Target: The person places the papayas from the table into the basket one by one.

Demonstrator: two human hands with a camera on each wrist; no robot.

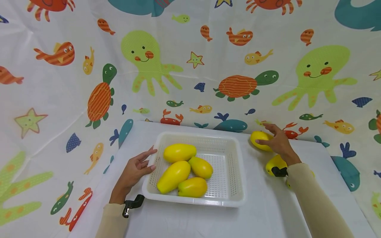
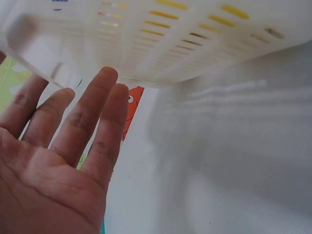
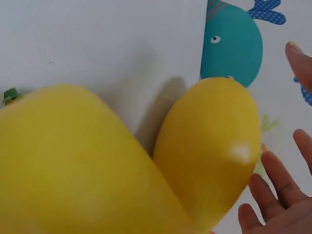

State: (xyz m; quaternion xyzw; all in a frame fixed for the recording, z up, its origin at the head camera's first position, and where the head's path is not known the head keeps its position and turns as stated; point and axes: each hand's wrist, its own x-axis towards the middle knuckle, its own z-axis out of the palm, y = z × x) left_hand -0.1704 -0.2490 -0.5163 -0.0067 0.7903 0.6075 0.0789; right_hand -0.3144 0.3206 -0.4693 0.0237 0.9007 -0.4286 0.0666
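Observation:
A white plastic basket (image 1: 238, 172) stands mid-table with several smooth yellow papaya-like fruits (image 1: 174, 177) in its left part. By its left wall is my left hand (image 1: 134, 172), fingers loosely extended; in the left wrist view the fingertips (image 2: 108, 74) lie close against the wall, contact unclear. My right hand (image 1: 279, 143) spreads around another yellow fruit (image 1: 257, 137) at the table's back right, thumb in front, fingers beyond. In the right wrist view that fruit (image 3: 212, 141) sits between spread fingers that do not close on it. A nearer fruit (image 3: 78, 161) fills the lower left.
Beneath my right wrist lies one more yellow fruit (image 1: 272, 163), and part of another shows behind the forearm. The white-covered table (image 1: 178, 219) meets a sea-animal printed cloth (image 1: 184, 109) at its back edge. Each wrist wears a small black camera (image 1: 135, 201).

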